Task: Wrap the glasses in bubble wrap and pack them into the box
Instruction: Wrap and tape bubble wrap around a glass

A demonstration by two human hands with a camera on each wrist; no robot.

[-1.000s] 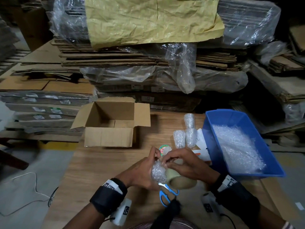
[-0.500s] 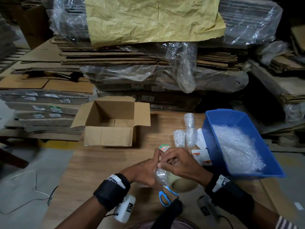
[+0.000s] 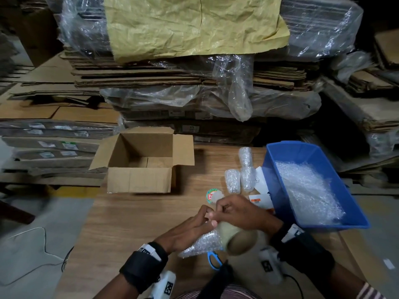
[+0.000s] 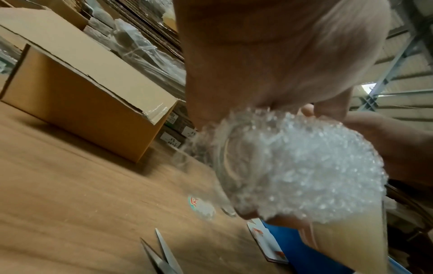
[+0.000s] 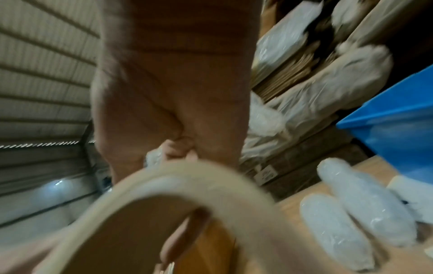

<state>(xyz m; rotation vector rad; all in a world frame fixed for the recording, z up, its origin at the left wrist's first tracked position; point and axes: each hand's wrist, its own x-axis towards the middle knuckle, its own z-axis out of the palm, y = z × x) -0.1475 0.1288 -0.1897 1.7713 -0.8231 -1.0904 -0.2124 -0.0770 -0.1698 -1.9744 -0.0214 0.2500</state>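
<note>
My left hand [image 3: 201, 219] grips a glass wrapped in bubble wrap [image 3: 201, 241], which slants down toward me above the wooden table [image 3: 129, 223]. In the left wrist view the wrapped glass [image 4: 293, 166] fills the space under my left hand [image 4: 306, 111]. My right hand [image 3: 222, 209] holds a beige tape roll [image 3: 239, 239] against the glass, its fingers curled at the top of the wrap. The tape roll [image 5: 178, 187] hangs blurred under my right hand [image 5: 180, 148]. Three wrapped glasses [image 3: 239, 175] lie further back. The open cardboard box [image 3: 140, 180] looks empty.
A blue bin [image 3: 280, 152] of bubble wrap stands at the right. Blue-handled scissors [image 3: 213, 260] lie under my hands, their blades [image 4: 161, 254] on the table. A round sticker [image 3: 210, 194] and white cards [image 3: 260, 199] lie nearby. Stacks of flat cardboard [image 3: 172, 83] rise behind the table.
The wrapped glass has tipped from upright to slanting, its lower end swinging toward me and left. Both hands stayed together and rose slightly away from me.
</note>
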